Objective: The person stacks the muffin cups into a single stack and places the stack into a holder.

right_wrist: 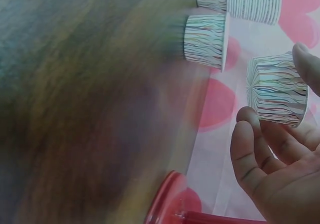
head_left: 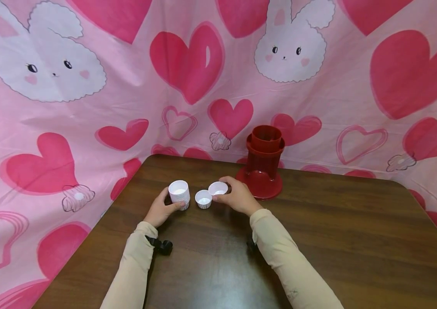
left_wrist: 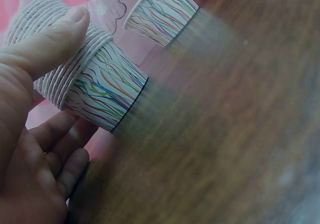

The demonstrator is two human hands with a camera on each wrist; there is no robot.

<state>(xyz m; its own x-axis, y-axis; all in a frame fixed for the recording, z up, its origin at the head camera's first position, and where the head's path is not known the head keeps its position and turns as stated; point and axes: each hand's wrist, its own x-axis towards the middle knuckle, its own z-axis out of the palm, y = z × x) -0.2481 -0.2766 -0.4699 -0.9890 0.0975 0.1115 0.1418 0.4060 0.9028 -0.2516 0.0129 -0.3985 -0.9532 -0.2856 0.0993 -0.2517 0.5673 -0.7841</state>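
Observation:
My left hand (head_left: 161, 209) grips a stack of white paper cups (head_left: 180, 195) nested rim over rim, its thumb across the near side. In the left wrist view the lowest cup of the stack (left_wrist: 107, 83) shows a wavy multicoloured line pattern. A single paper cup (head_left: 203, 200) stands upright on the table just right of the stack. My right hand (head_left: 239, 196) pinches another paper cup (head_left: 218, 189) between thumb and fingers, mouth up. In the right wrist view that held cup (right_wrist: 277, 88) hangs above the tabletop, apart from the standing cup (right_wrist: 205, 39).
Behind the right hand stands a red cylindrical stand (head_left: 260, 184) with a round base and an open top. The dark wooden table (head_left: 342, 231) reaches far to the right. A pink heart-and-rabbit cloth (head_left: 125, 86) hangs along the back and left edges.

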